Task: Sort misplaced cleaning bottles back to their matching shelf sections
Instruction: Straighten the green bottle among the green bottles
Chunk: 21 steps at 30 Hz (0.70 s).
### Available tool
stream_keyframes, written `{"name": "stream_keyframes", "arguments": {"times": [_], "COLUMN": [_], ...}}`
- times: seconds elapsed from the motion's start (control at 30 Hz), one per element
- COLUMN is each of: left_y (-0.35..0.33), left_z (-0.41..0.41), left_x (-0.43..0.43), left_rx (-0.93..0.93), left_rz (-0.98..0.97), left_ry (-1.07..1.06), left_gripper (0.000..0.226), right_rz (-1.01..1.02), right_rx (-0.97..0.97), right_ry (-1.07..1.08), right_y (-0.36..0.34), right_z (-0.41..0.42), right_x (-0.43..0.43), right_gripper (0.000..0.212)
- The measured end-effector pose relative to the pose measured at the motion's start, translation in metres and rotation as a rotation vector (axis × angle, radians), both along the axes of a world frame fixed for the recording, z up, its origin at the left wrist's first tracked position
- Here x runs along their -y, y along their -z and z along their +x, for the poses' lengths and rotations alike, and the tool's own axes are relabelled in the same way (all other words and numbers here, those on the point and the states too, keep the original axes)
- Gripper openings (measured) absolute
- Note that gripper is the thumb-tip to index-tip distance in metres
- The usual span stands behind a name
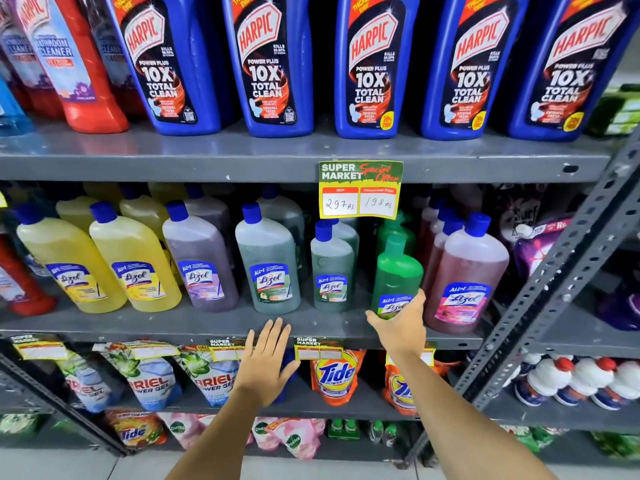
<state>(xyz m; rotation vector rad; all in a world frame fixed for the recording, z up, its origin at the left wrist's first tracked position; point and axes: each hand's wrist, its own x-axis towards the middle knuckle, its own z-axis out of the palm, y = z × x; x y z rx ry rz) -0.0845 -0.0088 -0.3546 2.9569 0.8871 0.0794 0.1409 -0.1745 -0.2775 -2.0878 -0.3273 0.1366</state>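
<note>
A bright green Lizol bottle (397, 273) with a green cap stands on the middle shelf (207, 323), between a small dark green Lizol bottle (331, 268) and a pink Lizol bottle (465, 275). My right hand (401, 325) cups the bright green bottle's base, thumb on the left and fingers on the right. My left hand (268, 360) hovers flat with fingers apart in front of the shelf edge, holding nothing. Along the same shelf to the left stand a large dark green Lizol bottle (268, 261), a purple one (199, 259) and two yellow ones (133, 261).
Blue Harpic bottles (266, 64) fill the top shelf, with red bathroom cleaner (79, 64) at the left. A yellow price tag (360, 190) hangs from the top shelf edge. Ariel (149, 379) and Tide pouches (334, 375) hang below. A slanted metal upright (568, 265) stands at the right.
</note>
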Motion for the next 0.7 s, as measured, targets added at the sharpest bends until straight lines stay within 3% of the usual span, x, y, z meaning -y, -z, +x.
{"name": "stream_keyframes", "arguments": {"times": [0.53, 0.7], "left_y": [-0.001, -0.007], "left_z": [-0.002, 0.000], "left_x": [0.000, 0.000], "left_rx": [0.008, -0.003], "left_rz": [0.002, -0.011], "left_ry": [0.027, 0.026], "left_gripper": [0.072, 0.075], "right_rz": [0.069, 0.077], "right_rx": [0.006, 0.022], "right_ry": [-0.025, -0.078], "right_y": [0.001, 0.007], "right_z": [0.018, 0.003], "right_x": [-0.011, 0.002], "right_gripper": [0.106, 0.118]}}
